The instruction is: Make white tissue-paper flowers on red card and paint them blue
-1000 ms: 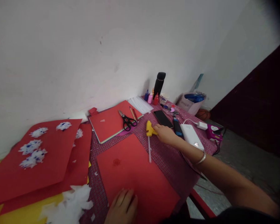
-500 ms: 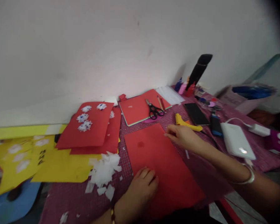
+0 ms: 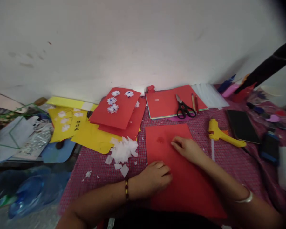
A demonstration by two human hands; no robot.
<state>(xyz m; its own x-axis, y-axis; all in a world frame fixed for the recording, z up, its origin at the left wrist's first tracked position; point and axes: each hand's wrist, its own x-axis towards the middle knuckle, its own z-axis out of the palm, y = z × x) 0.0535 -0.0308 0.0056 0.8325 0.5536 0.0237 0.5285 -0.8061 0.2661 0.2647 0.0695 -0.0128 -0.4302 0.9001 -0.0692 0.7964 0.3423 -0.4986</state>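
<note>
A large red sheet of paper lies in front of me, with a small darker wet-looking spot near its top. My left hand rests on the sheet's left part, its fingers curled and their tips hidden. Over the sheet's upper right, my right hand has thumb and fingers drawn together in a pinch; whatever may be between them is too small to make out. Left of the sheet is a heap of white paper petals. A yellow glue gun lies right of my right hand.
Black-handled scissors and pencils lie on a red-topped paper stack at the back. Red cards with white flowers overlap yellow sheets on the left. A phone and glue bottles are at the right.
The view has swung left, so the things on the table appear further right. My right hand has moved from the sheet's right edge inward over the sheet. My left hand stays on the paper.
</note>
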